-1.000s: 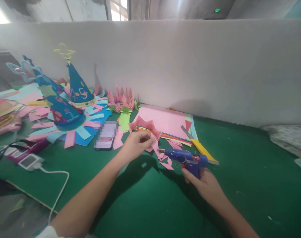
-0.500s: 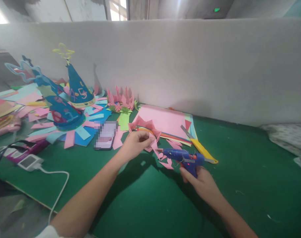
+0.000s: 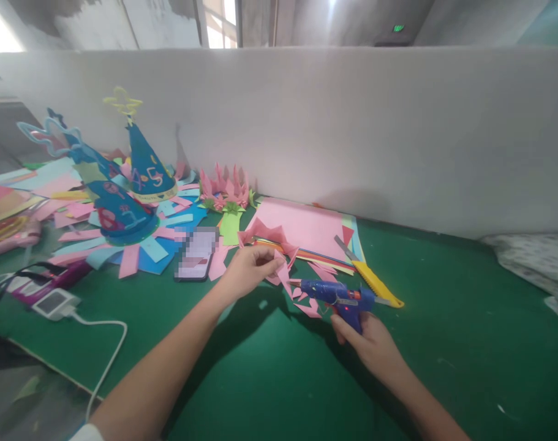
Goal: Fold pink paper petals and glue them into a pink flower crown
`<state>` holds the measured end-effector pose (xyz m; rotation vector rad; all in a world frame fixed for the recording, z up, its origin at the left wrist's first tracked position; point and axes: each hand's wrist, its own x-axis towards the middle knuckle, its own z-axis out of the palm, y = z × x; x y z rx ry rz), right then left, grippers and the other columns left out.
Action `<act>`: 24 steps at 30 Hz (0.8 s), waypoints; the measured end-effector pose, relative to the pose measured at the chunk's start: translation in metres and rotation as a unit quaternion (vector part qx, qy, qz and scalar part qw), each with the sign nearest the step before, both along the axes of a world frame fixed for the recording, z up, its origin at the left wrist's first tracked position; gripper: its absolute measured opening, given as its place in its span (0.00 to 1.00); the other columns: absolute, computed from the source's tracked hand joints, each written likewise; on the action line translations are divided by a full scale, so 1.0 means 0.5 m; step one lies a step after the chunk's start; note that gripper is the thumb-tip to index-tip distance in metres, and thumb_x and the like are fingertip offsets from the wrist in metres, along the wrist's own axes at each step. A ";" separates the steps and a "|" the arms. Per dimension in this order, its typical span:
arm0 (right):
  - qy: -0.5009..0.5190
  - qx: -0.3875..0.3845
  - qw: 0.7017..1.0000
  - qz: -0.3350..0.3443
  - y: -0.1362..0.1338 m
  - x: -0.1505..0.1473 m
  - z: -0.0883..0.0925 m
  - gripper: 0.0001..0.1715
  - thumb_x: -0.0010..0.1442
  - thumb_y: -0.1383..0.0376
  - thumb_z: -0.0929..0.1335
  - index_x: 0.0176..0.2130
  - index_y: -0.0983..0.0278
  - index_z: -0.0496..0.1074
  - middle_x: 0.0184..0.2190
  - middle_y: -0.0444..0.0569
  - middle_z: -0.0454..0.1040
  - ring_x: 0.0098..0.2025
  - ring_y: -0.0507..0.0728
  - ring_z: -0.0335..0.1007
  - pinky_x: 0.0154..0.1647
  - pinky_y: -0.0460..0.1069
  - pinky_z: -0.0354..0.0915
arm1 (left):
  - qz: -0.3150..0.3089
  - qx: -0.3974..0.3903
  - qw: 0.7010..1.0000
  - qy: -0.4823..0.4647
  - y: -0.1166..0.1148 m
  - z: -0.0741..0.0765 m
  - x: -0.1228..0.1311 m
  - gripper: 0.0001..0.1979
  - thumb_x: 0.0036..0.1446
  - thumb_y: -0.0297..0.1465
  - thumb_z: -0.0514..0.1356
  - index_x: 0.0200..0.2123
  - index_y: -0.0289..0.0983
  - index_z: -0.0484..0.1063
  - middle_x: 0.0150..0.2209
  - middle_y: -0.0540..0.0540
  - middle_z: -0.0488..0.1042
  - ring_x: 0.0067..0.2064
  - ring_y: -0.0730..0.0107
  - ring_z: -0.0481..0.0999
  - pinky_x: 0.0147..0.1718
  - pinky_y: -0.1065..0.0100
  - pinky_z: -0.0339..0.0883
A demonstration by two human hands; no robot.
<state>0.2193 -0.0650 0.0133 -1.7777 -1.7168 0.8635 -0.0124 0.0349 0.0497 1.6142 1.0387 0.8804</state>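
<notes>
Two hands work over a green counter (image 3: 269, 386). The left hand (image 3: 248, 269) is closed in a pinch, thumb against fingers, on a piece of pink folded paper (image 3: 282, 278) near the middle of the counter. The right hand (image 3: 368, 340) is wrapped around the handle of one blue glue gun (image 3: 324, 292); its nozzle points left, right by the pink piece, and whether they touch I cannot tell. A small red light glows on the gun.

Just beyond the left hand lies a pink zigzag band (image 3: 269, 233), partly covered by the fingers; its join to the held piece cannot be made out. Behind it is one stack of coloured sheets (image 3: 301, 222), pink on top, the number of sheets unclear. One yellow-handled cutter (image 3: 375, 283) lies at the stack's right, and pink scraps (image 3: 310, 308) lie near the nozzle, too jumbled to count.

Farther left stand one pink paper crown (image 3: 226, 187) and three blue cone hats (image 3: 127, 214), the rear left one half hidden. One phone (image 3: 197, 256) lies left of the left hand, its screen blurred. At the near left, one white charger (image 3: 53, 303) sits against a purple power strip (image 3: 71, 275). A pale cloth (image 3: 536, 263) at the right is cut off.
</notes>
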 end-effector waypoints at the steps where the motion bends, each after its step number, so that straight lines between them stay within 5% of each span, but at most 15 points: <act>1: 0.000 -0.001 1.000 0.000 0.000 0.000 -0.001 0.25 0.54 0.48 0.58 0.18 0.62 0.64 0.18 0.47 0.69 0.23 0.55 0.65 0.27 0.48 0.60 | 0.001 -0.001 1.000 0.001 0.000 0.001 -0.001 0.13 0.51 0.38 0.59 0.26 0.33 0.72 0.22 0.50 0.70 0.25 0.75 0.71 0.26 0.74 0.65; 24: 0.005 0.035 0.999 0.019 -0.002 -0.006 -0.001 0.25 0.55 0.50 0.59 0.17 0.62 0.63 0.16 0.45 0.66 0.21 0.53 0.62 0.24 0.47 0.58 | -0.023 -0.007 1.000 -0.008 0.009 0.008 -0.012 0.15 0.49 0.40 0.60 0.23 0.33 0.68 0.21 0.52 0.66 0.24 0.76 0.69 0.26 0.74 0.63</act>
